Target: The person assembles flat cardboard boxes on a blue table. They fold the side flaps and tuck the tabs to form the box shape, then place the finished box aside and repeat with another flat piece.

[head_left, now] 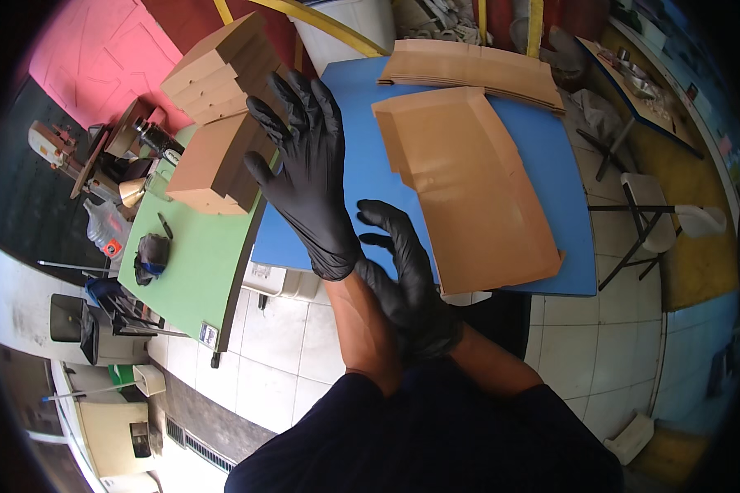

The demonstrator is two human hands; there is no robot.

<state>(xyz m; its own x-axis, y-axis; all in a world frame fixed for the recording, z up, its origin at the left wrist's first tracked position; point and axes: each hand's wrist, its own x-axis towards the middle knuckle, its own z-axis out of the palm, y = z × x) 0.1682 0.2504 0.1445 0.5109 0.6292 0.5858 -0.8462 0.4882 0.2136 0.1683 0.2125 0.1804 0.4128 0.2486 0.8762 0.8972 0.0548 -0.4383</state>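
Both of my hands wear black gloves. My left hand (306,168) is raised over the left side of the blue table, palm showing and fingers spread, holding nothing. Beside its wrist is my right hand (403,283), fingers curved and apart. It overlaps the edge of the left glove's cuff; whether it touches or grips it, I cannot tell. To the right of my hands lies a flat brown cardboard box blank (473,193) on the blue table (349,103). A stack of similar flat cardboard (473,72) rests along the far edge.
At left, a green table (193,255) holds stacked brown cardboard boxes (214,164), a dark bundled item (151,256) and a black bottle (158,140). A folding chair (651,215) stands on the tiled floor at right. Yellow bars (325,25) run behind the blue table.
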